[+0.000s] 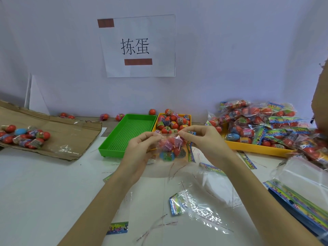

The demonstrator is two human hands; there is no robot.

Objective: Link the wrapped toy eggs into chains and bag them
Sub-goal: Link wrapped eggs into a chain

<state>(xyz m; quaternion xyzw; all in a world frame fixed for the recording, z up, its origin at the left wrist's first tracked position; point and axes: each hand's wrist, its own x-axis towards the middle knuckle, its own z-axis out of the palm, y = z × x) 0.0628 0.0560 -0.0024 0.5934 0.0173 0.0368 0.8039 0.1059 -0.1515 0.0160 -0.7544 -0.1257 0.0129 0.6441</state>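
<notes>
Both hands, left and right, grip pinching the egg bag top, bag hanging lengthwise downward

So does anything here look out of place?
Yes: a few loose toy eggs lie along the wall behind the green tray, outside any tray. Clear bags and printed cards lie scattered across the table.

Clear bag of red eggs, held aloft.

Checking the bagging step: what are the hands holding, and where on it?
Both hands, left and right, pinch the top edge of a clear bag of toy eggs, one at each end.
</notes>
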